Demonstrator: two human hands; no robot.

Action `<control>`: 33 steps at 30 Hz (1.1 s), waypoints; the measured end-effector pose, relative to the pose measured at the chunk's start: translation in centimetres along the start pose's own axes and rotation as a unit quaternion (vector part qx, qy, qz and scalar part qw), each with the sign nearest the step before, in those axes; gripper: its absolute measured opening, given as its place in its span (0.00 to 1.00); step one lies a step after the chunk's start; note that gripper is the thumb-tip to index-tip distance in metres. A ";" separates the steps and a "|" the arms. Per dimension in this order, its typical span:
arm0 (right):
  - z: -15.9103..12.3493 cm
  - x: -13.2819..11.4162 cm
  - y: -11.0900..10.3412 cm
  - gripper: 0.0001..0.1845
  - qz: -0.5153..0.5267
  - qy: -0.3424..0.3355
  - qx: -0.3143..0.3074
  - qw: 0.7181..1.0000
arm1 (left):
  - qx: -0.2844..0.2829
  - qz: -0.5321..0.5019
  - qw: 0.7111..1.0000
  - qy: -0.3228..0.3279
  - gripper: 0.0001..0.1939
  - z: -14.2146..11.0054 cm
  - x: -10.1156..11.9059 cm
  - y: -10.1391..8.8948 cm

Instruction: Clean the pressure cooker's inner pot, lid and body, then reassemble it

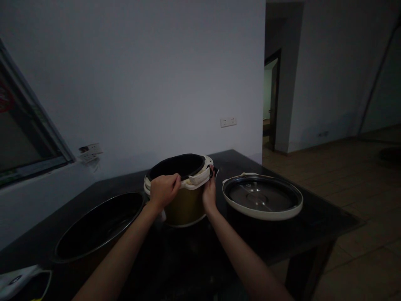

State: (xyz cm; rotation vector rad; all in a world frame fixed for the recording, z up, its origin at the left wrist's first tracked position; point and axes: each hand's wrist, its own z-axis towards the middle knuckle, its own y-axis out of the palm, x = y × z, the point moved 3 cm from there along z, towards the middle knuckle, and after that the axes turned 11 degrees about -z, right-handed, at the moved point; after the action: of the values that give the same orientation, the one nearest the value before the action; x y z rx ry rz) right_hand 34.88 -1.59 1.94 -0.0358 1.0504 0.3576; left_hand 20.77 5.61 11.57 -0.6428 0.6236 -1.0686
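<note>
A rice cooker body [184, 207] with a gold-coloured side and a white upper rim stands on the dark table, its dark inside showing at the top. My left hand [165, 190] is closed over the near left part of its rim, fingers curled. At the right side, my right hand [209, 193] holds the cooker near a black piece by the rim; some of its fingers are hidden. To the right lies a round lid [263, 196] with a white edge and a dark, shiny face. A wide dark inner pot [102, 225] rests at the left, partly behind my left forearm.
The black table [313, 221] ends at the right above a tiled floor [354, 200]. Behind it rises a pale wall [175, 83] with a socket [228, 122]. A white object [19, 276] is cut off at the lower left. The room is dim.
</note>
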 end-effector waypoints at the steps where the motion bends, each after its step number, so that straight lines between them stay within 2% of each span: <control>1: 0.3 0.1 -0.1 0.32 0.002 -0.006 -0.003 1.000 | 0.000 0.000 1.000 -0.001 0.20 0.0 0.0 0.0; 6: 1.4 0.8 0.0 0.33 0.000 -0.018 -0.005 1.000 | -0.004 0.000 1.000 -0.004 0.20 0.0 -0.1 0.1; 9: 0.4 0.8 0.0 0.33 -0.010 -0.014 -0.008 1.000 | -0.003 0.000 1.000 -0.006 0.21 0.0 0.0 0.1; 12: -3.1 0.5 0.0 0.33 -0.027 0.005 -0.005 1.000 | 0.001 -0.001 1.000 -0.007 0.21 0.1 0.0 0.0; 15: -8.3 0.0 0.4 0.33 -0.068 0.042 -0.005 0.997 | 0.001 -0.001 1.000 -0.006 0.20 0.0 0.0 0.0; 17: -11.2 -0.3 0.8 0.34 -0.050 0.075 -0.029 0.996 | -0.001 0.000 1.000 -0.007 0.20 0.0 0.0 0.1; 20: -12.9 -0.6 1.4 0.35 -0.019 0.101 -0.054 0.993 | -0.003 0.004 1.000 -0.011 0.20 0.0 0.0 0.1; 22: -11.7 -0.4 1.4 0.36 -0.025 0.104 -0.037 0.994 | -0.004 0.006 1.000 -0.011 0.20 0.0 0.0 0.1; 25: -7.5 0.8 0.8 0.38 -0.031 0.127 0.005 0.991 | -0.006 0.006 1.000 -0.009 0.20 0.0 0.0 0.1; 30: 0.1 2.6 -0.2 0.35 -0.013 0.139 0.008 0.990 | -0.003 0.001 1.000 -0.008 0.20 0.0 0.0 0.0; 33: 2.6 2.8 -0.5 0.33 -0.003 0.142 0.009 0.990 | 0.000 0.000 1.000 -0.006 0.20 0.0 0.0 0.0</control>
State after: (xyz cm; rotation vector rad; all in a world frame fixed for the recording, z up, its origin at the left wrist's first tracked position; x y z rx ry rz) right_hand 38.48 -0.77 0.77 -0.0755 1.3348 0.3450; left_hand 20.76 5.60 11.57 -0.6486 0.6130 -1.0639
